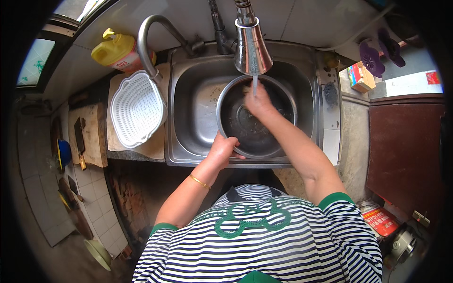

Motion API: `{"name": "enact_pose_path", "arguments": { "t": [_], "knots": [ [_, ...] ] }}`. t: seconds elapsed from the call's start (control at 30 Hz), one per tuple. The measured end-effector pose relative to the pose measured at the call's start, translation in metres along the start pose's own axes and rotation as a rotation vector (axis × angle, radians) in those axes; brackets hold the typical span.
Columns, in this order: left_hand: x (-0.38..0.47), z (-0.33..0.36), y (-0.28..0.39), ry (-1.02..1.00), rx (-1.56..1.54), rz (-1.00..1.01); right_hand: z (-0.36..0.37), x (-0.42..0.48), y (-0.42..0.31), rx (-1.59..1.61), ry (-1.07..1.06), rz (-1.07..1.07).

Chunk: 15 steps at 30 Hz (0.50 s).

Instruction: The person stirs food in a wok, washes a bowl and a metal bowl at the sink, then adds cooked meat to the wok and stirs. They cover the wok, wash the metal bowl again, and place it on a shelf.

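A round metal basin (221, 116) stands in the stainless steel sink (191, 120), under a shiny faucet head (253, 53) with water running from it. My left hand (224, 148) grips the basin's near left rim, thumb inside. Over the basin my right hand (257, 99) is in the water stream, blurred and with its fingers curled. Something small and brownish shows at its fingers; what it is, and whether the hand grips it, I cannot tell. A little water seems to lie on the basin's dark bottom.
Left of the sink stand a white plastic colander (136, 109) and a yellow pump bottle (118, 51). A second curved faucet (143, 39) arches beside them. Farther left, a cleaver (79, 136) lies on a wooden cutting board (93, 141). A dark scouring pad (330, 94) is on the right ledge.
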<state>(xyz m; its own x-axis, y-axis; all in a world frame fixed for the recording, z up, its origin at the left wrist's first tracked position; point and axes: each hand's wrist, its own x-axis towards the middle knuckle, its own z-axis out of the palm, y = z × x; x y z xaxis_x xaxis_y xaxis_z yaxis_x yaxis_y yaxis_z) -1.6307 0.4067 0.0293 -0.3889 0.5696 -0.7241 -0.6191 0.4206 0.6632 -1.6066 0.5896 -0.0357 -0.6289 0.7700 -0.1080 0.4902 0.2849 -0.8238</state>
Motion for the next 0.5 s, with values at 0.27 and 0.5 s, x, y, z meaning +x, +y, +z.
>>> {"name": "enact_pose_path", "arguments": {
  "t": [0.27, 0.5],
  "knots": [
    [0.004, -0.035, 0.025, 0.057, 0.000, 0.205, -0.033, -0.050, -0.009, -0.676, -0.758, -0.508],
    [0.010, -0.020, 0.011, -0.018, -0.181, 0.141, -0.018, -0.016, -0.007, -0.268, -0.030, -0.102]
  ]
}}
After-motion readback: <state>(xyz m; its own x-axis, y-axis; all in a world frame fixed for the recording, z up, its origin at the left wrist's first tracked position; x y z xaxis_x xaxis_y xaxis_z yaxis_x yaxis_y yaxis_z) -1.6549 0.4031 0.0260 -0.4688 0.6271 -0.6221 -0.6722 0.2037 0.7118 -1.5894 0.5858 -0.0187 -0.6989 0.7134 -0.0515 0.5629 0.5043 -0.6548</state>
